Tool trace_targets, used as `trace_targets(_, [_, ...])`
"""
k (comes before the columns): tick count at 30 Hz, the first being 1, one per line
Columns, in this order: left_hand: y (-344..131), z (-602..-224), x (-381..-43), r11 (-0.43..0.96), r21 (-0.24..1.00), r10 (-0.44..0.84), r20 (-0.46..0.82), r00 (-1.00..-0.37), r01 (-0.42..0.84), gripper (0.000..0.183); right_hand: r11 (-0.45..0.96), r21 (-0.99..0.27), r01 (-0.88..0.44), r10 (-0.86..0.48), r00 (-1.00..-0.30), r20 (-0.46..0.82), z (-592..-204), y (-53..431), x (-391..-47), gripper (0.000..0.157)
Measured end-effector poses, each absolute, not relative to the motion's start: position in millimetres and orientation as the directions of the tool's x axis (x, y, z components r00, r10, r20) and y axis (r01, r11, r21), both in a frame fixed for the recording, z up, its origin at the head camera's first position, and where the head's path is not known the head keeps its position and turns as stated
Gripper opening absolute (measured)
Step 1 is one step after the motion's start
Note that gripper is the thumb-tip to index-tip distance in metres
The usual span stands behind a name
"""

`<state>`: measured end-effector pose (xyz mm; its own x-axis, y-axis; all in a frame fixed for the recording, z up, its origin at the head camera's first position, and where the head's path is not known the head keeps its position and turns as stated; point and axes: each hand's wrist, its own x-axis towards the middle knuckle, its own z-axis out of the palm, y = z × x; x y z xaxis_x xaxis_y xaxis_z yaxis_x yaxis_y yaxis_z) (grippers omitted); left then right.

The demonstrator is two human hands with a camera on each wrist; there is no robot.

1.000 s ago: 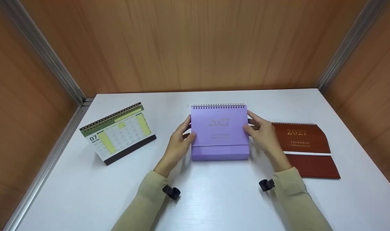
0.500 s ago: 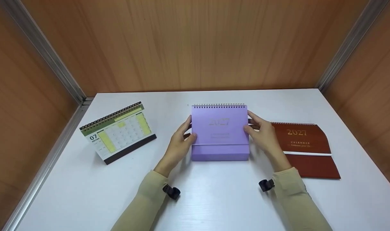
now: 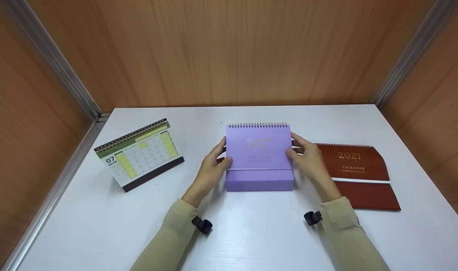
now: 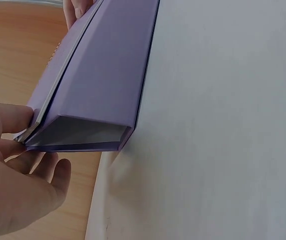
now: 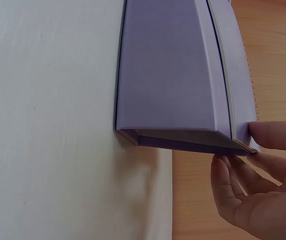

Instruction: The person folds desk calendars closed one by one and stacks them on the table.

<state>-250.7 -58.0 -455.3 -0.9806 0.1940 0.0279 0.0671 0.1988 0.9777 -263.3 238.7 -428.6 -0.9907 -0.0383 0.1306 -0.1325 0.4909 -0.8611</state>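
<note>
A purple desk calendar [image 3: 259, 158] with "2027" on its cover stands at the middle of the white table, its spiral binding at the top. My left hand [image 3: 209, 169] grips its left edge, thumb on the front and fingers behind. On the opposite edge, my right hand [image 3: 310, 162] holds it the same way. Both wrist views look at the folded base of the purple calendar [image 4: 102, 75], which is hollow at its ends. In the right wrist view, the right thumb presses the cover while the other fingers of the right hand [image 5: 263, 185] lie behind it.
To the left, a green-and-white desk calendar [image 3: 146, 154] showing "07" stands at an angle. A dark red 2027 calendar [image 3: 364, 194] lies on the right, partly behind the right hand. Wood panels [image 3: 229, 52] close off the white table [image 3: 244, 233] at the back and sides.
The purple calendar has tilted back slightly, its lower front edge coming a little nearer. Both hands keep their grip on its sides. The other two calendars stay put.
</note>
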Motion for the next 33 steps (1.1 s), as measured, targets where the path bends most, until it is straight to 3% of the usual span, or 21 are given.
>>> trace_targets(33, [-55,-465,-252,0.135,0.991,0.191,-0.053,-0.98,-0.028,0.064,0.518,-0.849,-0.105,-0.105,-0.993,0.059,-442,239,-266,0.056])
